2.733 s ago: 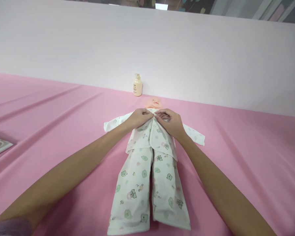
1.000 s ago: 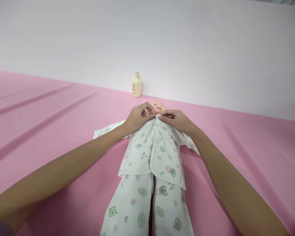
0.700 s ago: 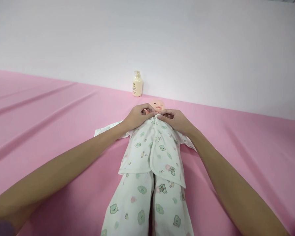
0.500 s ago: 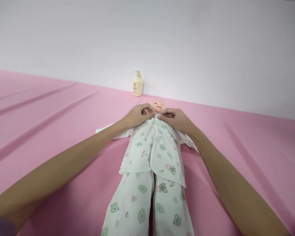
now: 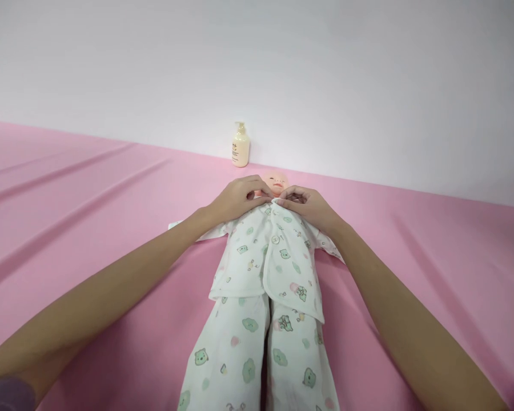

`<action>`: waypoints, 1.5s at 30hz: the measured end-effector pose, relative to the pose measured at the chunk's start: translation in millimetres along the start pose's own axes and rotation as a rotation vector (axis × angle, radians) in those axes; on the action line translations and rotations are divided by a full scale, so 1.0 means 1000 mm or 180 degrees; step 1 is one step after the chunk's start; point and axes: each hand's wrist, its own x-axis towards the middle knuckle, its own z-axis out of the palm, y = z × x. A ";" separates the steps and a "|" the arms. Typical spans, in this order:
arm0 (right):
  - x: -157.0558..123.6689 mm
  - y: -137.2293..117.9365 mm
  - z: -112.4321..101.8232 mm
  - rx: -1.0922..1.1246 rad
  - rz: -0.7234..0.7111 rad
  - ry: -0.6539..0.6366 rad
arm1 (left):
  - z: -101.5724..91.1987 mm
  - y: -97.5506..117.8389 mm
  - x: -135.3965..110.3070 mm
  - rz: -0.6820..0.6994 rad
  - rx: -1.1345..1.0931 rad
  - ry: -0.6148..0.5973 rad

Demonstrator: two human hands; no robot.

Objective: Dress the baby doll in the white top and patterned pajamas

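Note:
A baby doll [image 5: 276,181] lies on its back, head away from me. It wears a white printed jacket [image 5: 248,262] and matching trousers [image 5: 227,354]. At the jacket's neck, my left hand [image 5: 242,197] pinches the collar edge from the left. Opposite it, the thumb and fingers of my right hand [image 5: 310,205] close on the collar's right side, the two hands nearly touching under the doll's chin. Whatever fastener lies between the fingertips is hidden. Lower on the jacket front a round button [image 5: 275,240] shows, and the front edges part towards the hem.
A cream pump bottle [image 5: 240,147] stands behind the doll's head, close to the white wall [image 5: 257,68]. Pink cloth [image 5: 89,205] with long creases covers the surface under the doll.
Both hands stay at the collar, with small finger shifts. My left hand sits slightly higher, and the right fingers have curled a little.

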 end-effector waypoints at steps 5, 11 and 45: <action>0.002 -0.001 0.002 0.0059 0.0106 0.0040 | 0.009 -0.001 -0.001 -0.0049 -0.0099 0.0119; 0.000 -0.006 0.002 -0.0103 0.0135 -0.0098 | 0.009 -0.001 -0.002 0.0032 -0.0158 0.0055; 0.000 -0.003 0.001 -0.0079 0.0102 -0.0181 | -0.008 0.025 0.005 -0.1430 -0.0856 -0.0489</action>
